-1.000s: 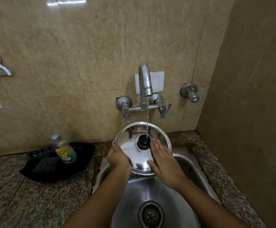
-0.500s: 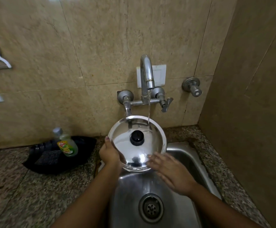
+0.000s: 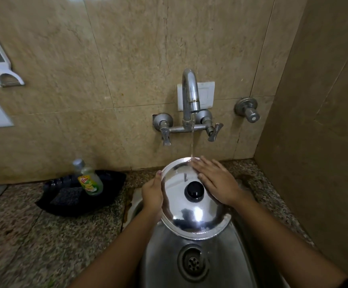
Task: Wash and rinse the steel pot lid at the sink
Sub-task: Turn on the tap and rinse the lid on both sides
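Dim warm light, glare on the steel lid (image 3: 191, 217), wide-angle bending at edges, blurred countertop (image 3: 44, 235)

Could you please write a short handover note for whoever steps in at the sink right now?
Left hand: grips the left rim of the steel lid, holding it tilted over the sink, knob side up.
Right hand: open, palm flat on the lid's upper right, beside the black knob.
Tap is running; the stream lands on the lid's far edge by the right fingertips.
Dish soap bottle and a dark scrubber sit in the black tray on the counter, left of the sink.
Done: top face under water, no suds visible.
Left: finish rinsing, underside too, then shut the tap.
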Motion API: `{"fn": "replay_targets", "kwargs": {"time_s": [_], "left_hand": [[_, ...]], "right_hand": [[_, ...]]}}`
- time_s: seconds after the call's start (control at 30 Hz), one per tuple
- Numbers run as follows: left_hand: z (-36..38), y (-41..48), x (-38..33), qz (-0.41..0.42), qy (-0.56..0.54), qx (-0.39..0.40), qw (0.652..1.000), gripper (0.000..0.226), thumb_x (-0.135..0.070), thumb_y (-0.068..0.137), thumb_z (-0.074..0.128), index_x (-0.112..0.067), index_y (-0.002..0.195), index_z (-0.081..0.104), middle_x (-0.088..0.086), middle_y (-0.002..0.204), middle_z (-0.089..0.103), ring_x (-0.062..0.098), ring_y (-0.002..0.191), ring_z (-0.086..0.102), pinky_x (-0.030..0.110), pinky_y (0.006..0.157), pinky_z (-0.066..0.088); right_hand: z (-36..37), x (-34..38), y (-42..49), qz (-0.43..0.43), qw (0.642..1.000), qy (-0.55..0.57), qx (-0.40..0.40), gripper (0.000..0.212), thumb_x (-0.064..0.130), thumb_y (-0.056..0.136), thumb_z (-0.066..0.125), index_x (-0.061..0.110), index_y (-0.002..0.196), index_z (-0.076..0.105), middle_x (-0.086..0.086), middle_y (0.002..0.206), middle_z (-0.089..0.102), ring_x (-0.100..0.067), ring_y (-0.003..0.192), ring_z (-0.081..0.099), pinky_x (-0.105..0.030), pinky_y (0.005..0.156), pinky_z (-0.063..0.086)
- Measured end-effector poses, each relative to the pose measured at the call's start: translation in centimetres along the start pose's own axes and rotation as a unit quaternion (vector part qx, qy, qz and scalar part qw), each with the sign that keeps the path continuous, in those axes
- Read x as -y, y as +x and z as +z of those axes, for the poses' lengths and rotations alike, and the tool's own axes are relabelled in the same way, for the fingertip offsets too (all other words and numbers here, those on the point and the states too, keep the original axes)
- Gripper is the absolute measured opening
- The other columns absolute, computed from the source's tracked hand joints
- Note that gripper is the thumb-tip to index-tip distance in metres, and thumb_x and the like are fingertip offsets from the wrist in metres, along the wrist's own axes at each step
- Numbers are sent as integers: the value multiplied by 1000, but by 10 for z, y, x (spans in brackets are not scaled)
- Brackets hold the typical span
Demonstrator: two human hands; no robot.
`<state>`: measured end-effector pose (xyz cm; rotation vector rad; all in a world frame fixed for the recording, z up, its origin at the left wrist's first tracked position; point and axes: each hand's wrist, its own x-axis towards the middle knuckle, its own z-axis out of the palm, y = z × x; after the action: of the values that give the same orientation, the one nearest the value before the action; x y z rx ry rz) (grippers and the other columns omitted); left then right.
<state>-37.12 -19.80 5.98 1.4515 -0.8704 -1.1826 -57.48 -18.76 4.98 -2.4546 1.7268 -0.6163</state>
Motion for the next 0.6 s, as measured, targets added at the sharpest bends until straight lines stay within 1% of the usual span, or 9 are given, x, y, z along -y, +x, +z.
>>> {"fn": "replay_targets", "kwargs": {"time_s": [0.1, 0.2, 0.23, 0.27, 0.33, 0.4, 0.43, 0.5, 0.6], "left_hand": [[3, 2, 1, -9, -9, -4, 1000, 35, -32, 97, 49, -3, 89, 67, 3, 72, 63, 15, 66, 59, 19, 52, 43], [12, -2, 5, 16, 16, 33, 999, 39, -31, 97, 50, 1, 83, 67, 5, 67, 63, 18, 64, 58, 20, 53, 46], [16, -4, 6, 24, 23, 42, 999, 40, -31, 97, 49, 0, 80, 67, 6, 66, 62, 18, 63, 57, 22, 55, 46], [19, -7, 6, 27, 24, 44, 998, 39, -31, 97, 49, -2, 77, 67, 5, 66, 62, 18, 62, 57, 25, 57, 45], [22, -7, 6, 22, 4, 40, 999, 37, -29, 97, 50, -8, 71, 66, 5, 66, 64, 17, 61, 58, 26, 59, 46], [22, -2, 5, 20, -16, 40, 999, 36, -29, 96, 51, -11, 70, 67, 5, 67, 66, 18, 63, 61, 28, 63, 48], [21, 2, 4, 22, -18, 45, 999, 35, -29, 96, 52, -12, 69, 69, 6, 68, 68, 20, 65, 63, 29, 65, 49], [17, 5, 2, 27, -13, 57, 998, 36, -29, 95, 54, -9, 69, 70, 11, 70, 69, 22, 66, 64, 32, 69, 51], [8, 10, 1, 20, -12, 42, 999, 37, -30, 95, 53, -5, 73, 69, 13, 72, 69, 23, 65, 63, 32, 68, 51]], "right_hand": [[5, -9, -21, 85, 994, 61, -40, 48, 38, 101, 24, 33, 147, 29, 16, 154, 28, 0, 144, 9, -40, 120, 13], [-7, -1, -13, 94, 984, 151, 4, 43, 30, 104, 24, 33, 146, 34, 19, 152, 27, -3, 145, 8, -33, 120, 6], [-12, 4, -6, 86, 984, 150, 29, 43, 29, 104, 23, 33, 145, 34, 18, 153, 26, -6, 147, 9, -29, 119, 3], [-15, 13, 1, 77, 988, 123, 54, 43, 30, 104, 22, 32, 146, 33, 16, 155, 25, -8, 147, 10, -28, 118, 2], [-12, 33, 10, 36, 997, 9, 75, 47, 35, 102, 22, 30, 148, 31, 11, 156, 27, -10, 146, 18, -35, 120, 7], [0, 54, 7, -39, 990, -128, 50, 49, 35, 97, 27, 27, 144, 38, 8, 150, 41, -14, 142, 32, -41, 118, 13], [6, 62, 3, -64, 983, -170, 37, 50, 36, 94, 29, 26, 141, 43, 7, 146, 48, -16, 139, 38, -41, 117, 13], [16, 69, -10, -87, 978, -188, 24, 50, 36, 92, 34, 24, 138, 47, 6, 143, 51, -18, 139, 39, -42, 118, 13], [34, 63, -42, -144, 972, -180, 33, 51, 37, 94, 42, 25, 143, 40, 8, 150, 42, -16, 143, 31, -43, 113, 17]]}}
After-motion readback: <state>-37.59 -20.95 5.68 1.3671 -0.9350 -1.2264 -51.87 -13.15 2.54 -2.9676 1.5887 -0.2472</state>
